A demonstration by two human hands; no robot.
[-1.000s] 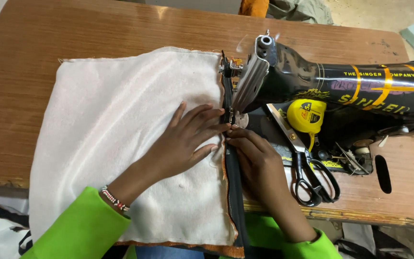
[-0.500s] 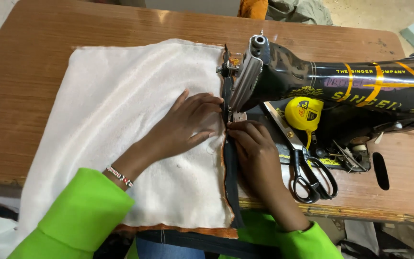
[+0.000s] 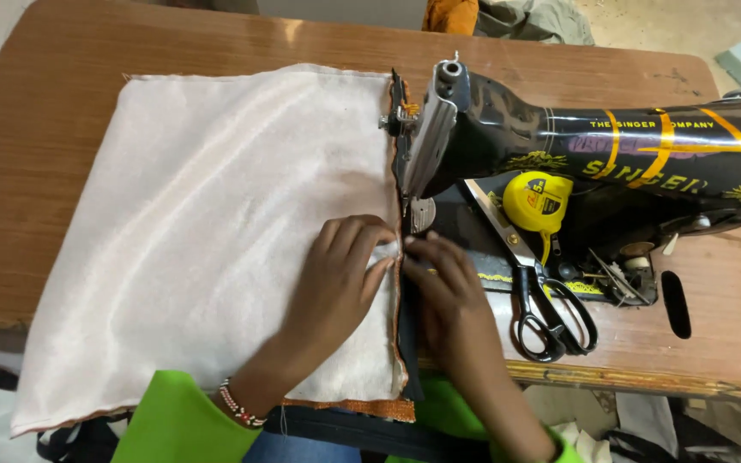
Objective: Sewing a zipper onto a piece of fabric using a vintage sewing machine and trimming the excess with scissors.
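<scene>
Nearest the camera, two lime-green sleeves come in from six o'clock, the left wrist wearing one beaded bracelet (image 3: 240, 406). The left hand (image 3: 336, 287) lies flat on the cream fabric (image 3: 207, 214), fingers spread and pressing down, gripping nothing. The right hand (image 3: 446, 287) sits just beside it at three o'clock, fingers loosely curled and resting on the dark strip (image 3: 405, 334) that runs along the fabric's right edge; whether it pinches the strip or only pins it is hard to tell from this angle.

One sheet of cream fabric covers the left half of the wooden table (image 3: 62, 111), its orange-trimmed hem toward six o'clock and its right edge fed under the presser foot (image 3: 419, 213) at twelve o'clock of the fingertips. No container is in view; loose tools lie on the machine bed instead. At three o'clock of the right hand lies one pair of black-handled scissors (image 3: 542, 300). Beyond them, toward one o'clock, sits one yellow tape measure (image 3: 538, 201), and a few small metal tools (image 3: 615, 274) lie near the scissor handles. Farthest back stands one black sewing machine (image 3: 576, 146) with gold trim.

Since the earlier frames the fabric has travelled toward twelve o'clock, so more of it lies behind the needle, and both hands have followed it forward along the seam.
</scene>
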